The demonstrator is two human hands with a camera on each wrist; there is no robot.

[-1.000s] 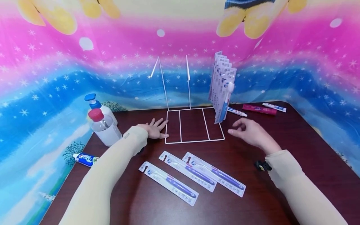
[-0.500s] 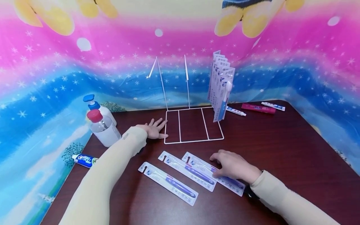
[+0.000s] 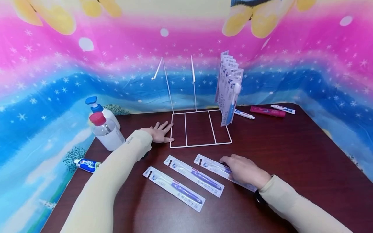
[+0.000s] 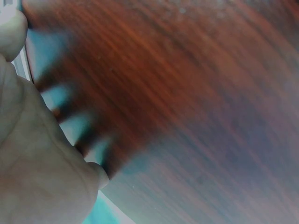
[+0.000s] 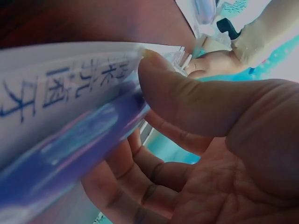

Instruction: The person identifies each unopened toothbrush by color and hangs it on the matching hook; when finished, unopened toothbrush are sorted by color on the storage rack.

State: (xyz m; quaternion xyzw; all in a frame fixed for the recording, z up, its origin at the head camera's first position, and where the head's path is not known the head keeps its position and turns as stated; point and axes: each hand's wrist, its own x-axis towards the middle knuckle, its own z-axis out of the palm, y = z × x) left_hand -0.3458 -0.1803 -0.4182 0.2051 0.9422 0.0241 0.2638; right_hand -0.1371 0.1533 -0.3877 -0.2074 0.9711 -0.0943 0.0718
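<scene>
My right hand (image 3: 246, 171) grips a packaged toothbrush (image 3: 207, 163) at the right of the table. In the right wrist view the thumb lies on the card's edge beside the purple handle (image 5: 88, 140), with the fingers on its other side. My left hand (image 3: 158, 133) rests on the table, fingers spread, thumb and fingertips at the left bar of a white wire rack (image 3: 201, 145). Several toothbrush packs (image 3: 230, 94) hang in a row on the rack's right side. Two more, a middle pack (image 3: 195, 176) and a left pack (image 3: 175, 189), lie flat in front.
A red-capped pump bottle (image 3: 110, 137) and a blue-topped white bottle (image 3: 112, 118) stand at the left, near a blue toothpaste tube (image 3: 88, 164). A red tube (image 3: 268, 111) and small white tubes (image 3: 282, 109) lie at the back right. A patterned cloth (image 3: 131, 87) hangs behind.
My right hand has come from beside the hanging packs down to the rightmost lying pack and taken hold of it, shifting it away from the middle pack. The left hand has stayed put.
</scene>
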